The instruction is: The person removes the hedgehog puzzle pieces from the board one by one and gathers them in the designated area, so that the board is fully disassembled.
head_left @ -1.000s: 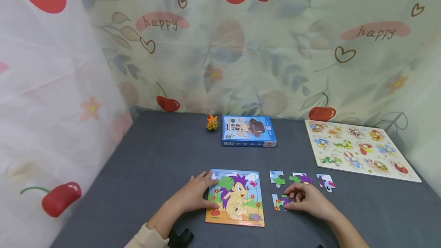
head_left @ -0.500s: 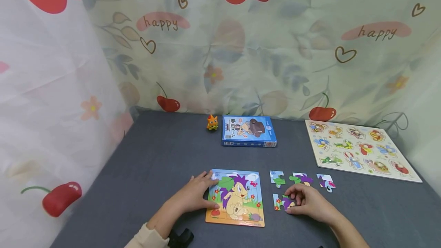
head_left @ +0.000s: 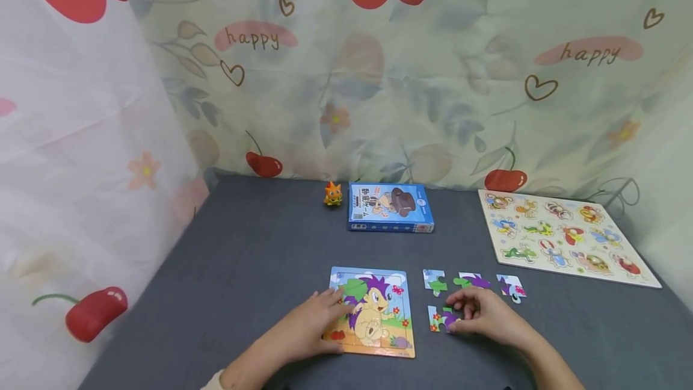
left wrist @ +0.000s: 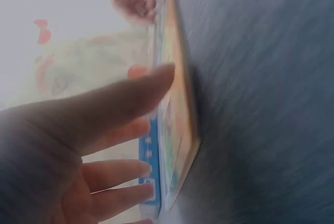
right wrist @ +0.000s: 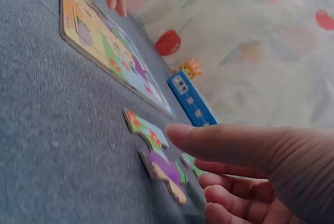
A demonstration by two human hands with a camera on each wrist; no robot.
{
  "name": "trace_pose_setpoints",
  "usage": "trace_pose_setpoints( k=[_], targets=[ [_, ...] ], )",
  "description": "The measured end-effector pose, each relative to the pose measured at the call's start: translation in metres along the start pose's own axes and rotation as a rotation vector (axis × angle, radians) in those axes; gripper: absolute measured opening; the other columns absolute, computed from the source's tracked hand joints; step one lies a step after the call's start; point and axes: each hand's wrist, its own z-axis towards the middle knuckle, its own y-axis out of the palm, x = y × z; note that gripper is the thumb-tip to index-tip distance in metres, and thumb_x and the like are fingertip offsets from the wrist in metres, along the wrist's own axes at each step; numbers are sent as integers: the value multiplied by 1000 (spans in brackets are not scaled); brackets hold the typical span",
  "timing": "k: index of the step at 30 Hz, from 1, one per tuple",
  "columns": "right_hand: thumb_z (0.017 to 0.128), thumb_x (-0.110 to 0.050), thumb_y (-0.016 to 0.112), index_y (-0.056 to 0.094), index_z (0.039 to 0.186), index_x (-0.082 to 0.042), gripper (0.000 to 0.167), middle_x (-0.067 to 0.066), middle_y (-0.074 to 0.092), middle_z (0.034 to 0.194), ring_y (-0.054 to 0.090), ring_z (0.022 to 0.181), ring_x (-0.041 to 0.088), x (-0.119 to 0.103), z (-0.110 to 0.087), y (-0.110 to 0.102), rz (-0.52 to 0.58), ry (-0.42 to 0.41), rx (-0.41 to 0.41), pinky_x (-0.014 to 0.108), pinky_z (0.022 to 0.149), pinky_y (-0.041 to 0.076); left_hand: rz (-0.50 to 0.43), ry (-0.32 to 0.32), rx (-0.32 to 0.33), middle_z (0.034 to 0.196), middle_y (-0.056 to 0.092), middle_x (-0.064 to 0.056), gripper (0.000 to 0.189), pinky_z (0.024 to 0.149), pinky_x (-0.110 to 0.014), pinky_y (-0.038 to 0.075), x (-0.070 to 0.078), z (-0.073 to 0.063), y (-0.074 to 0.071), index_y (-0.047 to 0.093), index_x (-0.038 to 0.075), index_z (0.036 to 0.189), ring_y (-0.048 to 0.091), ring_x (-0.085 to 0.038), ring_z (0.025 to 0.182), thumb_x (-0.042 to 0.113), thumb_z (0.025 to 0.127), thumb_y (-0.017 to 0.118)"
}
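A square hedgehog jigsaw board [head_left: 400,352] lies flat on the dark table. My left hand [head_left: 308,333] is at its left side, fingers spread over the edge and thumb at the near-left corner. To the right, a purple puzzle piece [head_left: 449,319] lies close beside a red-flowered puzzle piece [head_left: 434,318]. My right hand [head_left: 484,315] is beside the purple piece, fingertips near its right side. In the right wrist view, the thumb [right wrist: 188,136] and loosely bent fingers stand apart with nothing between them. Several more pieces, including a green-leaf one [head_left: 436,282], lie just beyond.
A blue box [head_left: 391,208] and a small orange figurine [head_left: 332,194] stand farther back. At the right rear lies a white insect puzzle board [head_left: 565,238]. A cherry-patterned cloth [head_left: 314,95] hangs behind the table [head_left: 260,239].
My left hand has shifted slightly toward me, its thumb sliding from the board's face to the near-left corner. The purple piece moved slightly right, then back left toward the flowered one.
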Motion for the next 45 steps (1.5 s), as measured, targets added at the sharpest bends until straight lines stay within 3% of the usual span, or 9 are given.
trace_pose_setpoints(
  k=[9, 15, 21, 29, 35, 45],
  targets=[
    [73, -22, 79, 63, 106, 4, 45, 7, 57, 79, 51, 63, 3, -15, 16, 7, 0, -8, -55, 20, 52, 45, 92, 62, 12, 145, 42, -9, 51, 103, -46, 40, 17, -16, 9, 55, 24, 130, 41, -27, 133, 29, 82, 70],
    [74, -23, 78, 64, 106, 0, 42, 7, 58, 82, 51, 65, 6, -33, 35, 20, -32, -23, -86, 20, 54, 44, 82, 45, -37, 146, 40, -11, 52, 102, -46, 41, 24, -16, 12, 53, 26, 132, 38, -27, 135, 36, 83, 68],
    [75, -23, 78, 66, 104, -3, 37, 5, 57, 82, 49, 64, 6, -46, 52, 34, -67, -66, -110, 19, 53, 43, 47, 17, -66, 148, 37, -11, 55, 104, -49, 39, 25, -12, 16, 50, 29, 134, 34, -29, 137, 43, 84, 65],
    [77, -22, 76, 66, 101, -5, 31, 4, 58, 86, 49, 64, 6, -53, 70, 49, -91, -118, -124, 20, 56, 44, 69, 54, -57, 148, 37, -11, 58, 107, -48, 34, 24, -13, 20, 47, 29, 136, 34, -30, 137, 46, 84, 64],
    [76, -24, 77, 66, 107, -4, 38, 5, 59, 88, 50, 63, 5, -57, 82, 58, -91, -118, -145, 20, 53, 44, 49, 38, -84, 149, 35, -11, 61, 107, -48, 35, 23, -12, 20, 43, 34, 138, 33, -30, 138, 50, 82, 64],
    [74, -22, 79, 67, 103, -6, 34, 3, 58, 90, 51, 66, 6, -61, 98, 68, -97, -151, -145, 20, 57, 45, 52, 29, -85, 149, 34, -11, 58, 102, -47, 40, 23, -10, 24, 48, 32, 135, 32, -29, 138, 48, 82, 65]
  ],
)
